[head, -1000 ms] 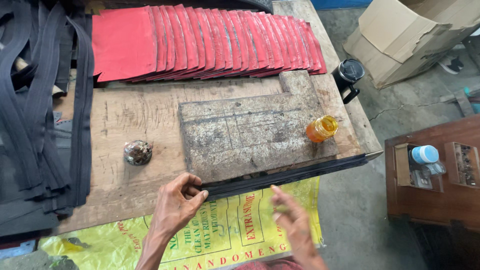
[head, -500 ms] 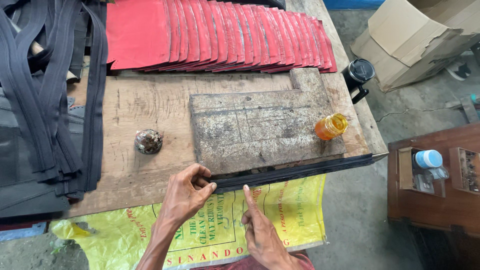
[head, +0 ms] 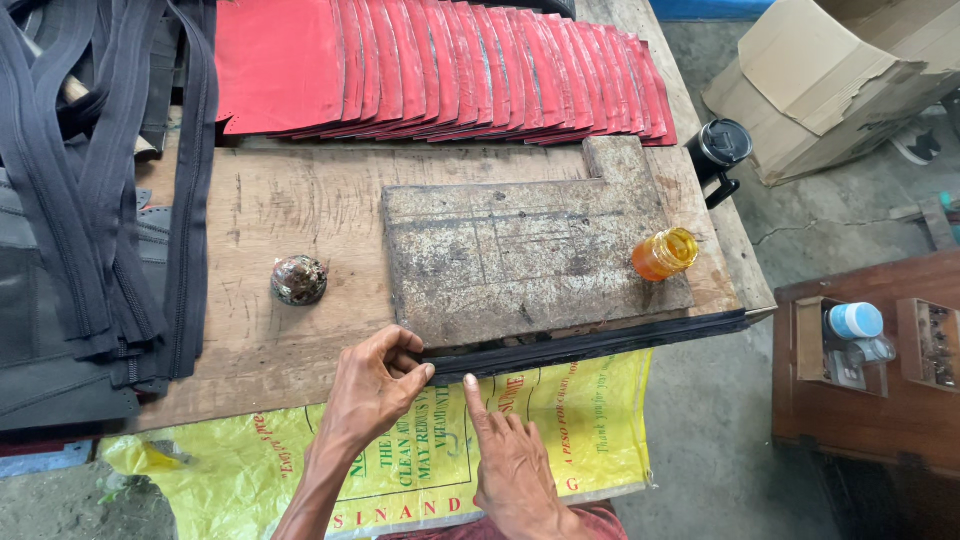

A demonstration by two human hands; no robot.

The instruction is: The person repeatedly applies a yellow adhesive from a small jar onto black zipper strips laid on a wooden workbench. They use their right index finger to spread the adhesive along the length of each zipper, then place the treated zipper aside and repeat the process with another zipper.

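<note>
On the wooden table (head: 300,215), the metal slab (head: 520,255) lies at centre with the strip (head: 590,343) along its six o'clock edge, a jar (head: 663,254) at three, a round lump (head: 299,280) at nine, overlapped sheets (head: 440,65) at twelve, and zipper lengths (head: 90,190) beyond nine.

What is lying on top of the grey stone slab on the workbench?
An orange jar lies on the grey stone slab near its right edge. A black strip runs along its front edge, pinched by the left hand. Whatever is beneath the slab is hidden.
</note>
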